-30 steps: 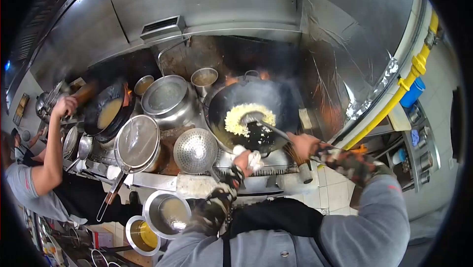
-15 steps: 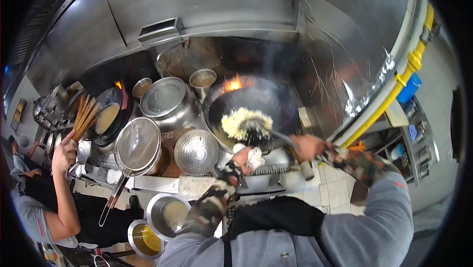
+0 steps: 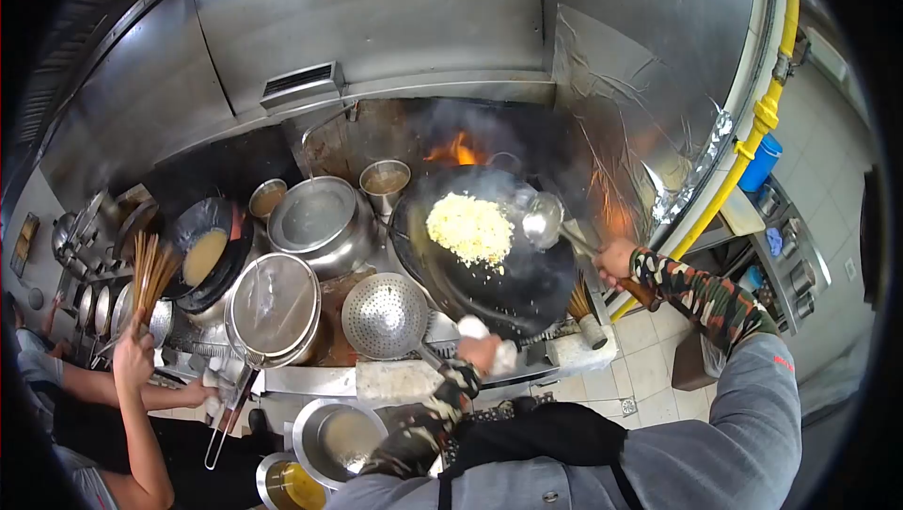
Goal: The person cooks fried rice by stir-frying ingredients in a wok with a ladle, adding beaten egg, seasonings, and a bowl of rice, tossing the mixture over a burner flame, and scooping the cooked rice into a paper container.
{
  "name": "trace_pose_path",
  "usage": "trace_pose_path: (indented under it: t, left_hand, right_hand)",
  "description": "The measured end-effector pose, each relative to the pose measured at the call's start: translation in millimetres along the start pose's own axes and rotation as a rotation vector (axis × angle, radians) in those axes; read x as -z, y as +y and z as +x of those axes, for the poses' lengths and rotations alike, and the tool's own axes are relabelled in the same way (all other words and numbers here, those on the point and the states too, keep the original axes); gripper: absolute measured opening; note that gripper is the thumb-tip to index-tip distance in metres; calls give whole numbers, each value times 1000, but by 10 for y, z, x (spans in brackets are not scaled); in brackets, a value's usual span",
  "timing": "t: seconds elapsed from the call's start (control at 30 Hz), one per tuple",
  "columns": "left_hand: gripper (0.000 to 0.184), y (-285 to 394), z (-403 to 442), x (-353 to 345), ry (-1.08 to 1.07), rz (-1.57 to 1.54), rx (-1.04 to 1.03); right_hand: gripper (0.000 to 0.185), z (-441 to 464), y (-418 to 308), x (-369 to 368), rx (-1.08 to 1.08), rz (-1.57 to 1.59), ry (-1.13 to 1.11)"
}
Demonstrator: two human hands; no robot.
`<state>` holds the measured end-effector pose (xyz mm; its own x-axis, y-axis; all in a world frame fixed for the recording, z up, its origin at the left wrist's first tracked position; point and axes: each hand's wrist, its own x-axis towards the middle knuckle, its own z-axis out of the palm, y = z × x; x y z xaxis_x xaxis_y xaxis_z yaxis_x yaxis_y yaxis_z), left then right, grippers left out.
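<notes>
My left hand (image 3: pixel 478 350) is closed round a white cloth (image 3: pixel 504 358) at the near rim of the large black wok (image 3: pixel 442 279). In the wok lies a mound of yellow-white food (image 3: pixel 469 229), with small bits scattered below it. My right hand (image 3: pixel 617 261) grips the handle of a metal ladle (image 3: pixel 543 220). The ladle's bowl is over the wok's right part, to the right of the food and apart from it. Flames (image 3: pixel 458 150) rise behind the wok.
A perforated strainer (image 3: pixel 385 315), a mesh sieve (image 3: pixel 276 305) and a lidded pot (image 3: pixel 313 215) stand left of the wok. At far left, a co-worker's hand (image 3: pixel 134 356) holds a bamboo brush (image 3: pixel 151 275) near another wok (image 3: pixel 204 256). A bamboo brush (image 3: pixel 579 299) lies right.
The wok is tilted and the food has shifted up into a compact mound. My right hand has raised the ladle out of the food, to the right. The co-worker's brush is lower.
</notes>
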<state>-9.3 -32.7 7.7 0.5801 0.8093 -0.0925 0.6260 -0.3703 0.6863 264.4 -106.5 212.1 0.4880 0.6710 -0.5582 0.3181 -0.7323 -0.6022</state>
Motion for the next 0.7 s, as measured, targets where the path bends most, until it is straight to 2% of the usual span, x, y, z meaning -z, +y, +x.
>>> trace_pose_path:
  t: [0.03,0.07,0.1,0.13,0.2,0.23,0.3,0.37,0.43,0.47,0.5,0.63,0.7]
  left_hand:
    - [29,68,-88,-120,93,-268,238]
    - [37,-120,71,-333,56,-229,208]
    - [39,-224,141,-351,13,-262,111]
    - [40,-321,212,-362,-32,-299,16]
    - [24,-130,439,-67,-232,-929,213]
    - [17,-75,494,-42,-379,-1439,606]
    - [21,132,96,149,-475,-1564,633]
    - [26,284,-104,298,-578,-1658,700]
    - [19,361,-37,261,-560,-1699,742]
    - [17,395,6,198,-533,-1711,753]
    - [15,466,13,162,-512,-1709,748]
    - [16,1023,-426,344,-486,-1784,793]
    - [10,963,-259,411,-510,-1755,768]
  right_hand:
    - [19,14,-11,-70,-59,91,-44]
    - [19,48,13,-230,-29,221,-71]
    - [21,-75,-93,-316,48,199,-227]
    - [26,-124,-156,-446,-129,455,-316]
    - [28,-222,-169,-515,-298,682,-649]
    - [28,-178,-102,-524,-391,769,-829]
    - [29,-248,162,-491,-519,1010,-1051]
    - [29,-331,402,-499,-417,1044,-1062]
    - [28,-312,491,-493,-386,1073,-1193]
    - [26,-383,499,-533,-451,1237,-1058]
    - [25,-548,442,-505,-389,1218,-964]
    - [25,-570,496,-183,-305,1224,-986]
    - [25,-415,518,-228,-449,1178,-972]
